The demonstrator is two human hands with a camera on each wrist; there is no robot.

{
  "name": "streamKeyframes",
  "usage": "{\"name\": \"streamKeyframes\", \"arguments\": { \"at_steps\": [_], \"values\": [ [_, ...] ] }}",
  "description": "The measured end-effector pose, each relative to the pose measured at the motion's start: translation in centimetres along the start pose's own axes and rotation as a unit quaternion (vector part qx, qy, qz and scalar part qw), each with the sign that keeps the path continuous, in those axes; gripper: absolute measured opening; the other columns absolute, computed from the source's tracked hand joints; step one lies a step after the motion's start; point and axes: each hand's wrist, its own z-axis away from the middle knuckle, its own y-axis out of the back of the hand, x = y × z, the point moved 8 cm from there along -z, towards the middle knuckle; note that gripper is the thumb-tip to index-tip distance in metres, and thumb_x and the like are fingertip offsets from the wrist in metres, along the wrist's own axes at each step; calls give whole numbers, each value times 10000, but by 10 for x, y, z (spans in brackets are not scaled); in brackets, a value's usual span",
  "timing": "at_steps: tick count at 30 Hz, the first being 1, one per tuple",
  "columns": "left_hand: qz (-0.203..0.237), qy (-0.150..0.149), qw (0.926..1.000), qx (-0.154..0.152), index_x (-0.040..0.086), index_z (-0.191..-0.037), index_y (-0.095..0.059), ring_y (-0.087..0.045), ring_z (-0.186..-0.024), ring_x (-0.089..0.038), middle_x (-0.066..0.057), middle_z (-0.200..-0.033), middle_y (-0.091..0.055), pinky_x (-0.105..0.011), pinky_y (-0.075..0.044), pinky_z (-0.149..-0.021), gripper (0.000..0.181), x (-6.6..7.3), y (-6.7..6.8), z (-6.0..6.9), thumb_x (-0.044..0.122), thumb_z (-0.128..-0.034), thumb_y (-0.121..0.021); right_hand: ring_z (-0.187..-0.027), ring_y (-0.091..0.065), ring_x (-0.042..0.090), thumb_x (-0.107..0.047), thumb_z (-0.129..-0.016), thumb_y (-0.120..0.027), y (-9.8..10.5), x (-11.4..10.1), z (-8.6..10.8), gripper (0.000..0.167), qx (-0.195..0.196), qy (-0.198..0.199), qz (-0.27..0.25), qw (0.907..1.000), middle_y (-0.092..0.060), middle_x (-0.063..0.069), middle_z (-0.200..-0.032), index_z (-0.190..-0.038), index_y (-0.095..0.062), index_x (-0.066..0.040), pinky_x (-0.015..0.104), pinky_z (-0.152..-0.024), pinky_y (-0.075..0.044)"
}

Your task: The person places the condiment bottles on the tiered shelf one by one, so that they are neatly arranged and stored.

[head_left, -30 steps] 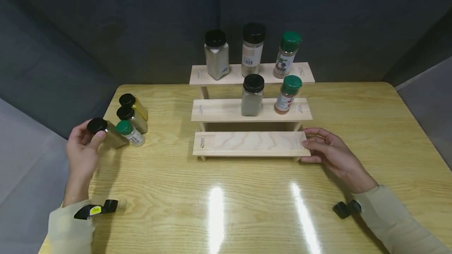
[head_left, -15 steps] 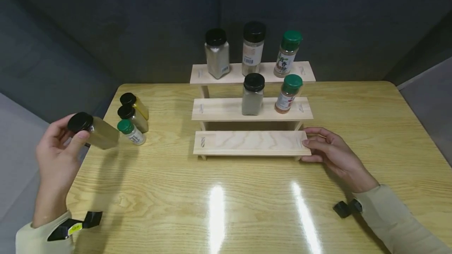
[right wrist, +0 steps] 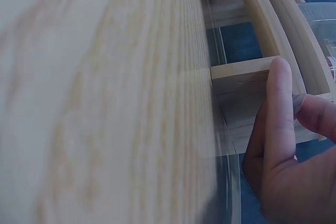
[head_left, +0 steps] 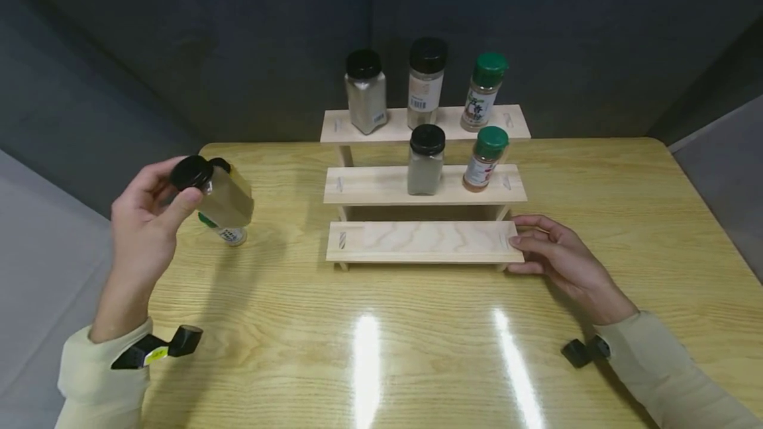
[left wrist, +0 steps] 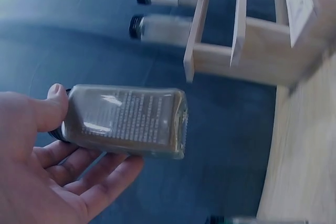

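My left hand (head_left: 143,217) holds a square spice jar (head_left: 226,200) by its black lid, tilted and raised above the table's left side. Brown contents and lines of print show on that spice jar (left wrist: 126,121) in the left wrist view. Behind it, partly hidden, are a small green-capped jar (head_left: 233,236) and a yellow jar (head_left: 240,181). A three-step wooden spice rack (head_left: 423,242) stands mid-table. Its right end is gripped by my right hand (head_left: 566,263), thumb on the lowest step; in the right wrist view fingers (right wrist: 281,114) touch the rack's side.
The top step carries a square black-lidded jar (head_left: 365,99), a taller black-lidded jar (head_left: 426,91) and a green-capped jar (head_left: 480,103). On the middle step stand a black-lidded jar (head_left: 426,167) and a green-capped jar (head_left: 481,167). A dark cloth (head_left: 268,51) hangs behind the table.
My left hand lifted the spice jar from beside the others, drew it left, then brought it back rightward and higher, over the remaining jars. My right hand stays at the rack.
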Motion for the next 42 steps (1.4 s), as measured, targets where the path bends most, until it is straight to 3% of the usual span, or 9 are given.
{"name": "streamKeyframes", "arguments": {
  "at_steps": [6,10,16,21,26,42],
  "values": [
    [-127,-156,9985,-508,-20,-1320,-725,-694,-1063,-137,-24,-1192,-731,-139,-588,-862,367,5,-37,-17,167,-1009,-782,-950,-731,217,75,-1071,-637,1,1,1,297,43,-45,37,10000,-674,96,-1062,-1313,-572,-83,398,-812,-686],
    [-255,-160,9974,-660,-66,-1328,-699,-689,-1056,-133,2,-1198,-722,-152,-577,-843,426,6,-58,-26,197,-1004,-784,-950,-730,213,64,-1073,-643,2,2,0,304,81,-67,95,9999,-669,94,-1062,-1326,-563,-83,396,-822,-684],
    [-426,-6,9956,-839,-106,-1356,-652,-663,-1079,-156,20,-1201,-699,-144,-563,-768,349,3,-91,-35,-65,-1018,-727,-948,-727,217,62,-1074,-640,2,2,-1,293,80,-52,108,9999,-659,97,-1062,-1317,-573,-87,394,-826,-683],
    [-488,95,9937,-1005,-117,-1359,-637,-654,-1088,-162,-114,-1216,-696,-158,-575,-795,362,-1,-115,-39,-126,-1005,-710,-929,-726,224,67,-1073,-635,0,3,-1,273,77,-38,91,9999,-655,92,-1046,-1285,-604,-103,389,-820,-684],
    [-581,226,9917,-1128,-99,-1368,-641,-646,-1080,-161,-189,-1236,-686,-171,-567,-798,368,-7,-133,-45,-85,-1012,-731,-936,-727,223,80,-1071,-627,-1,2,1,270,13,45,-16,10000,-663,96,-1042,-1275,-615,-96,394,-818,-684],
    [-236,374,9882,-1464,-80,-1359,-656,-650,-1114,-234,-195,-1245,-693,-215,-558,-787,383,-19,-181,-53,-31,-999,-777,-920,-732,223,84,-1072,-622,-3,-2,2,276,-70,144,17,9999,-656,102,-1046,-1289,-613,-85,403,-826,-682]
  ]
}}
